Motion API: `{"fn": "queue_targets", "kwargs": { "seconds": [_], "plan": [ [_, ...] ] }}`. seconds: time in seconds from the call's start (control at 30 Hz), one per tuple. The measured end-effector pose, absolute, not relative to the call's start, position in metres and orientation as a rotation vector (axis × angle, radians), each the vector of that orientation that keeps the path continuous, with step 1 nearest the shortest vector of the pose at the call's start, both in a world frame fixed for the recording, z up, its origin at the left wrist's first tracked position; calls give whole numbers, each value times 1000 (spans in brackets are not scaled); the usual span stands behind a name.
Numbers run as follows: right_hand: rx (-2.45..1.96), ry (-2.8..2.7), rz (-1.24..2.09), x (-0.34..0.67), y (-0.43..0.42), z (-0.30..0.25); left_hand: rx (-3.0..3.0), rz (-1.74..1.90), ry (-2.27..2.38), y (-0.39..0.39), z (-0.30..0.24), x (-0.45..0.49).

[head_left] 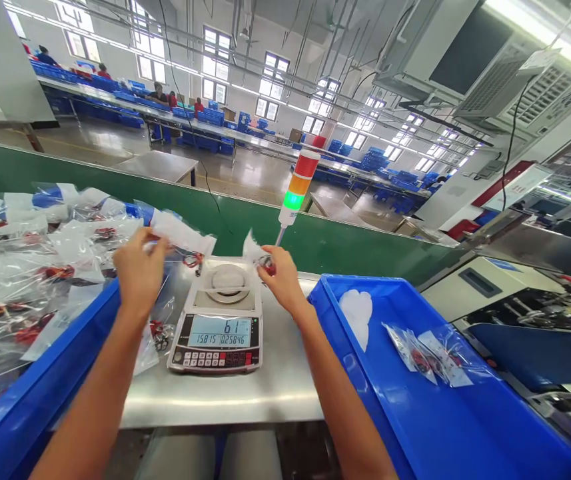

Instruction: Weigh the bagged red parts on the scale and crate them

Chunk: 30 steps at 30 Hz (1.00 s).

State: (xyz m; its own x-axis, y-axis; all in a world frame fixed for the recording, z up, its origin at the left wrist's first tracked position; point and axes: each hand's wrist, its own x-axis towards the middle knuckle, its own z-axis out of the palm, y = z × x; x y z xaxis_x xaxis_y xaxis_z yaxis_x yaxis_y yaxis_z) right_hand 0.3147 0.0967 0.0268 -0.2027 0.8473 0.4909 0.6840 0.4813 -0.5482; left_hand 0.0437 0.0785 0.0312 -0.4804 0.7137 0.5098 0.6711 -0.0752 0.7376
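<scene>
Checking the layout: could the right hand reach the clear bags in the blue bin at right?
Probably yes: the blue bin has an open top; nothing covers the clear bags, though the right hand holds another bag.

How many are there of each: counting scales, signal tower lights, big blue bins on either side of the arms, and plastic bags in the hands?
Digital counting scale: 1
Signal tower light: 1
Big blue bins: 2
Held plastic bags: 2, one in the left hand, one in the right hand
Total: 6
</scene>
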Motion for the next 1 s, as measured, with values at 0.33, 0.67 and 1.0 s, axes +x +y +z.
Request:
{"fn": "queue_targets", "kwargs": {
  "seconds": [0.33,0.67,1.0],
  "plan": [
    [-1214,-2176,224,366,136,-14,1497,1914,2692,18,58,-71],
    [-2494,-1262,67,647,24,-131,2038,1813,2020,33,10,31],
    [-2319,-1566,-180,697,-13,-175,2320,1516,1735,51,-18,82]
  ]
}}
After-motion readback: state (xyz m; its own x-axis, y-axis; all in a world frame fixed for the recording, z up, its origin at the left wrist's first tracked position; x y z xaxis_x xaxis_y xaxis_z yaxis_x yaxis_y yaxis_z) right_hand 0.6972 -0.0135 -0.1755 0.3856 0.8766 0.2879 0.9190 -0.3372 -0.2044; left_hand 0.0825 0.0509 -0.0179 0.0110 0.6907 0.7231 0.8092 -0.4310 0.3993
